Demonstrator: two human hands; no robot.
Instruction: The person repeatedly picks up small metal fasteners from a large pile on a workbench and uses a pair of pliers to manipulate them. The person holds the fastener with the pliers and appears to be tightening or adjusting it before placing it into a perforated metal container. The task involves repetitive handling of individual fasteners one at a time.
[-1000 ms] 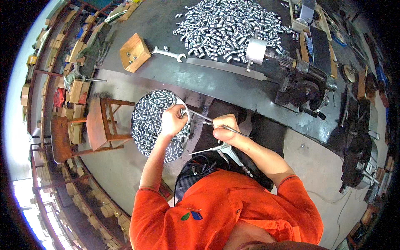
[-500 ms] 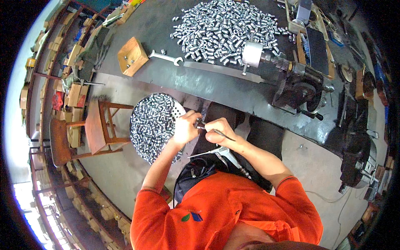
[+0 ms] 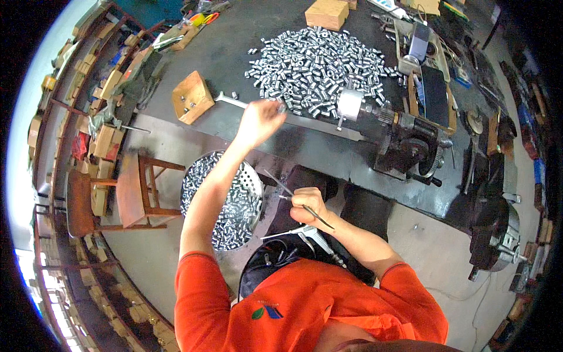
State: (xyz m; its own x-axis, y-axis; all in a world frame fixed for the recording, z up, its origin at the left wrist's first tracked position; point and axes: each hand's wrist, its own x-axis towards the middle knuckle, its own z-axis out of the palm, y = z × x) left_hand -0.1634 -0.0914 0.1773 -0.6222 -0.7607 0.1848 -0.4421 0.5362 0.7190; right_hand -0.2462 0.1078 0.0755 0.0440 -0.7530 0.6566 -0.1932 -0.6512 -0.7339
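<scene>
My left hand (image 3: pixel 262 123) reaches over the bench beside the near left edge of a large pile of short metal sleeves (image 3: pixel 316 67). Its fingers are closed around a small metal sleeve (image 3: pixel 281 108), partly covered by them. Over my lap, my right hand (image 3: pixel 309 205) is a fist around a thin, rod-like metal tool (image 3: pixel 277 180), whose dark other end sticks out past the wrist. A small metal tip also shows at the fist's left side. Below that hand a grey air blow gun (image 3: pixel 314 236) lies on my lap. A round perforated metal basin (image 3: pixel 255 186) full of sleeves stands under my left forearm.
On the bench are a wooden tray (image 3: pixel 196 105) with a few sleeves, an open-ended wrench (image 3: pixel 230 101), a wooden block (image 3: pixel 326 14) and a dark machine fixture (image 3: pixel 407 141) at the right. A wooden stool (image 3: pixel 135 190) stands left of the basin; shelves (image 3: pixel 76 111) line the left.
My left hand has left my right hand and moved up and forward to the pile with a sleeve. My right hand has lowered slightly, still gripping the thin tool. The view has shifted a little.
</scene>
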